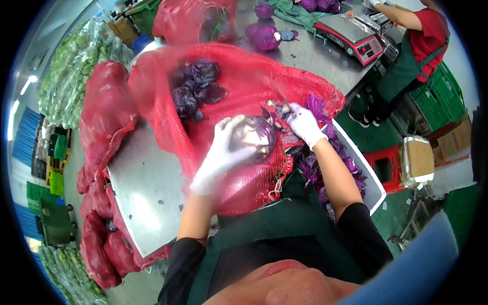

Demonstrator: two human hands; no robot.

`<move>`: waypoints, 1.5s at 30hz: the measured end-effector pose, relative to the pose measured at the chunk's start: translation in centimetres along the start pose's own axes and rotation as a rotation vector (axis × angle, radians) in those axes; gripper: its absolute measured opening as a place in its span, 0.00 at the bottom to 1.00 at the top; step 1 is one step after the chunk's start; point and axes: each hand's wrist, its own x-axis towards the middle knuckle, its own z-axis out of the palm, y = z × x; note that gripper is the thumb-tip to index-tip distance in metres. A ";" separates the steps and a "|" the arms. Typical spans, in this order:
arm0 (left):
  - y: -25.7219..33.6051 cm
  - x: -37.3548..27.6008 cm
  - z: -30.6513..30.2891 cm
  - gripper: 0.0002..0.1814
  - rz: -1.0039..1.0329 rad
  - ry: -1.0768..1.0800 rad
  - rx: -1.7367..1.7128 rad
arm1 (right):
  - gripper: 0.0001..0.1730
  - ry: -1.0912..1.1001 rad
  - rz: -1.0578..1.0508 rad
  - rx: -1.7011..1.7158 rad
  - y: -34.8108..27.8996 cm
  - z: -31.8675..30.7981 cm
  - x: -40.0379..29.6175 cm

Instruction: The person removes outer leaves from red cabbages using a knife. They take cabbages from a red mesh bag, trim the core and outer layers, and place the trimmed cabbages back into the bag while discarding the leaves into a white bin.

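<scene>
My left hand (223, 152), in a white glove, grips a red cabbage (253, 137) whose pale cut base faces up. Close on its right, my right hand (303, 124), also gloved in white, has its fingers curled around a small dark thing, perhaps a knife handle, beside loose leaf scraps. Under both hands lies an open red mesh sack (236, 190) on the metal table. Several dark red cabbages (194, 85) sit inside the sack's upper left part. Below my right forearm, purple leaves (312, 164) fill a white bin (375, 187).
Peeled red cabbages (267, 37) and a red-framed scale (349, 34) stand on the table (301, 49) farther away. A co-worker in a green apron (404, 68) stands at the upper right. Full red mesh sacks (105, 110) lie along the left. A red stool (381, 167) stands past the bin.
</scene>
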 end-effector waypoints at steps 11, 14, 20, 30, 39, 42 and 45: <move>-1.9 1.3 2.3 0.50 -0.126 0.050 -0.256 | 0.47 0.003 -0.503 -0.334 -6.3 0.1 -9.4; -1.0 1.6 2.7 0.52 -0.126 0.097 -0.150 | 0.45 -0.003 -0.440 -0.500 -8.3 0.6 -9.5; 0.6 3.6 3.0 0.57 -0.203 0.081 -0.093 | 0.36 0.029 -0.459 -0.490 -7.8 0.7 -7.9; 0.4 3.4 2.7 0.57 -0.144 -0.104 -0.240 | 0.28 -0.055 0.007 -0.562 -3.4 -2.8 -0.2; 1.8 5.0 1.2 0.55 0.068 -0.244 -0.144 | 0.37 0.144 -0.346 0.148 -6.8 -4.0 -9.2; 0.7 6.3 2.5 0.55 0.162 -0.084 -0.184 | 0.31 0.231 -0.472 -0.237 -5.1 -2.3 -9.4; 0.8 7.0 4.3 0.55 0.081 -0.005 -0.041 | 0.12 0.296 -0.211 -0.071 -0.4 -2.3 -7.4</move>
